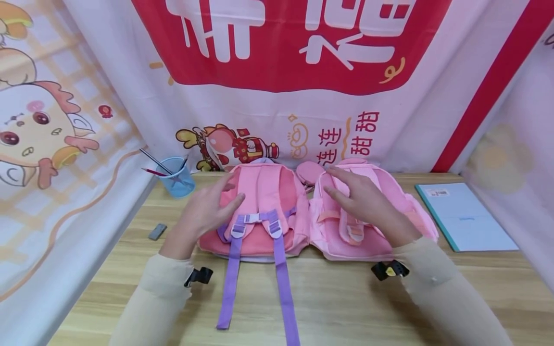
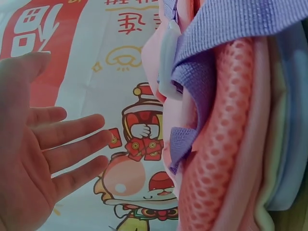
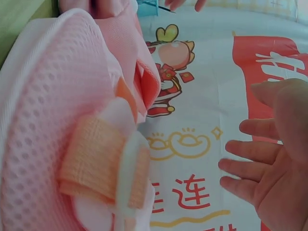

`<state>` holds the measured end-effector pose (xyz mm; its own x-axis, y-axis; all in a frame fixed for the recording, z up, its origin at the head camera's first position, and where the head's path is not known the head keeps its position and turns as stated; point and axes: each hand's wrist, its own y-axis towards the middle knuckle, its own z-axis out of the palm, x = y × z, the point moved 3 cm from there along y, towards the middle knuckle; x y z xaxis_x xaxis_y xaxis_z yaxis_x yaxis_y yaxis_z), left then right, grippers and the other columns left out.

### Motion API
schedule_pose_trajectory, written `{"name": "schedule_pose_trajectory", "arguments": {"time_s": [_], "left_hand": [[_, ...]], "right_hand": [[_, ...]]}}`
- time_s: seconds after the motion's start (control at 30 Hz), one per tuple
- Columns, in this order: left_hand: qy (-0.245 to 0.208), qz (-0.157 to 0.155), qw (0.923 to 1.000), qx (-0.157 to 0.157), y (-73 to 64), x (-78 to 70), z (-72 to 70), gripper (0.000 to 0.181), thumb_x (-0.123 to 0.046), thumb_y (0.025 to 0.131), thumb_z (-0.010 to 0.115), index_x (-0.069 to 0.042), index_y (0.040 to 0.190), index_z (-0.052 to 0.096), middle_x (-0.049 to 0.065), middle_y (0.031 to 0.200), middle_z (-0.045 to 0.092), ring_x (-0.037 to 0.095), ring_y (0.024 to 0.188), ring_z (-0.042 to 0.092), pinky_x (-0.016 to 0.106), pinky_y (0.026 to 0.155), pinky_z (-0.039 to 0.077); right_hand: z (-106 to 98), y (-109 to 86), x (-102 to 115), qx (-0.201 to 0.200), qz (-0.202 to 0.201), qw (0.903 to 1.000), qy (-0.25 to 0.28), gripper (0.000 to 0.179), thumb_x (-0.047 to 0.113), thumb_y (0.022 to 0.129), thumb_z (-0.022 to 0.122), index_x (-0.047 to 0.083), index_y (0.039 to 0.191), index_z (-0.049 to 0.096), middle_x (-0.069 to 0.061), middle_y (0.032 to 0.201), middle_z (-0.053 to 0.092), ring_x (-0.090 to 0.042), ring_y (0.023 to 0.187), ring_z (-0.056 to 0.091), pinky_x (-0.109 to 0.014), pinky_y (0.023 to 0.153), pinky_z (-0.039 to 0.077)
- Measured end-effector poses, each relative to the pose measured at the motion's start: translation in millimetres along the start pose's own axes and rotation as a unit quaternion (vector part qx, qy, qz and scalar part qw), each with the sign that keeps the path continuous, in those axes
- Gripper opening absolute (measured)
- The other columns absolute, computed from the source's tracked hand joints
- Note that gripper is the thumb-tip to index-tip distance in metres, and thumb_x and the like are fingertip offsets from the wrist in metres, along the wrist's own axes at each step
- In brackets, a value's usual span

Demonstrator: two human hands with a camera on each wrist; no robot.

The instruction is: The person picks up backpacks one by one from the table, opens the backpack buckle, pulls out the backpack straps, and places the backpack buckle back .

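The coral backpack [image 1: 268,192] and the paler pink backpack [image 1: 372,242] lay side by side, strap sides up, near the table's [image 1: 329,298] far edge, so that laying-out looked done. The left hand [image 1: 207,206] and right hand [image 1: 361,197] hovered above them, fingers loosely apart, gripping nothing. Purple straps [image 1: 233,278] trailed toward the near edge (their white buckle [image 1: 252,218] looked joined). Neither bag was lifted, so any further handling seemed left to do.

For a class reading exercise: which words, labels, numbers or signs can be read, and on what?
"连连": red print on the hanging cloth
"甜甜": red print on the same cloth
Large white characters on its red panel: cut off
Label and print on the light-blue notebook: too small to read
Dark marks at right edge: cut off, unreadable
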<state>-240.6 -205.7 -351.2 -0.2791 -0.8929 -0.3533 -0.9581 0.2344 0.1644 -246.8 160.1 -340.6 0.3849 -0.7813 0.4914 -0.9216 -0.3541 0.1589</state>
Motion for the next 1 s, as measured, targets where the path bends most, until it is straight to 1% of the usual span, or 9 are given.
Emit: {"name": "schedule_pose_trajectory", "arguments": {"time_s": [0.07,0.13,0.2,0.3,0.5,0.63,0.7,0.83,1.0], "left_hand": [[-0.004,-0.002,1.0,0.001,-1.9,2.5,0.3,0.075,-0.055,0.107,0.059,-0.021,0.169,0.034,0.013,0.147,0.069,0.043,0.136,0.064,0.065,0.111,0.051],[-0.006,0.0,1.0,0.004,-3.2,4.0,0.8,0.069,-0.052,0.106,0.062,-0.016,0.163,0.045,0.014,0.143,0.071,0.041,0.132,0.067,0.063,0.108,0.054],[-0.009,0.006,0.9999,0.009,-3.8,5.5,2.0,0.061,-0.049,0.105,0.066,-0.012,0.154,0.056,0.014,0.138,0.073,0.038,0.128,0.069,0.059,0.106,0.057],[-0.014,0.016,0.9995,0.024,-4.9,7.2,4.5,0.05,-0.044,0.105,0.069,-0.01,0.142,0.065,0.014,0.133,0.074,0.035,0.124,0.07,0.056,0.104,0.058],[-0.029,0.025,0.9975,0.059,-8.2,13.8,11.3,0.042,-0.035,0.103,0.075,-0.01,0.136,0.069,0.01,0.127,0.074,0.031,0.12,0.069,0.054,0.102,0.06],[-0.037,0.045,0.9951,0.08,-10.3,18.4,16.5,0.037,-0.033,0.104,0.075,-0.009,0.132,0.071,0.01,0.127,0.073,0.031,0.12,0.069,0.054,0.103,0.06],[-0.044,0.057,0.9934,0.09,-11.0,20.7,19.3,0.035,-0.031,0.104,0.074,-0.009,0.131,0.071,0.009,0.127,0.073,0.03,0.12,0.069,0.054,0.103,0.059],[-0.053,0.075,0.9906,0.101,-10.0,25.5,25.3,0.03,-0.028,0.106,0.072,-0.009,0.129,0.072,0.007,0.124,0.072,0.027,0.117,0.069,0.053,0.104,0.058],[-0.06,0.075,0.9891,0.111,-7.2,31.5,30.3,0.029,-0.026,0.105,0.073,-0.009,0.128,0.073,0.006,0.121,0.072,0.023,0.112,0.066,0.051,0.105,0.057]], "right_hand": [[5.1,2.0,2.2,-0.017,-0.008,0.9998,0.011,0.055,0.039,0.11,0.062,0.01,0.156,0.056,-0.017,0.157,0.06,-0.04,0.15,0.053,-0.06,0.124,0.04],[11.4,4.1,5.1,-0.028,-0.019,0.9992,0.021,0.047,0.035,0.109,0.064,0.009,0.149,0.064,-0.017,0.148,0.068,-0.04,0.143,0.059,-0.06,0.121,0.044],[18.8,6.6,8.1,-0.029,-0.025,0.9986,0.036,0.041,0.03,0.108,0.066,0.008,0.142,0.069,-0.016,0.14,0.073,-0.039,0.138,0.064,-0.058,0.119,0.047],[29.6,11.1,13.6,-0.016,-0.03,0.9979,0.056,0.035,0.026,0.107,0.068,0.008,0.137,0.073,-0.013,0.133,0.076,-0.036,0.132,0.068,-0.057,0.115,0.052],[46.9,20.6,25.6,0.011,-0.035,0.996,0.081,0.036,0.025,0.106,0.069,0.005,0.135,0.073,-0.013,0.132,0.077,-0.033,0.127,0.071,-0.054,0.111,0.055],[57.4,24.7,34.3,0.027,-0.042,0.9947,0.09,0.037,0.025,0.106,0.07,0.002,0.135,0.072,-0.014,0.129,0.076,-0.032,0.123,0.071,-0.053,0.109,0.057],[63.4,25.8,39.1,0.04,-0.038,0.9938,0.096,0.036,0.024,0.106,0.07,0.002,0.135,0.072,-0.013,0.128,0.076,-0.031,0.122,0.071,-0.052,0.108,0.057],[75.7,28.2,49.6,0.061,-0.035,0.9917,0.108,0.034,0.022,0.105,0.071,0.003,0.134,0.072,-0.012,0.127,0.075,-0.03,0.121,0.07,-0.05,0.108,0.058],[91.8,33.6,62.1,0.078,-0.035,0.9905,0.108,0.032,0.022,0.105,0.073,0.005,0.131,0.074,-0.01,0.125,0.075,-0.027,0.117,0.069,-0.046,0.106,0.059]]}}
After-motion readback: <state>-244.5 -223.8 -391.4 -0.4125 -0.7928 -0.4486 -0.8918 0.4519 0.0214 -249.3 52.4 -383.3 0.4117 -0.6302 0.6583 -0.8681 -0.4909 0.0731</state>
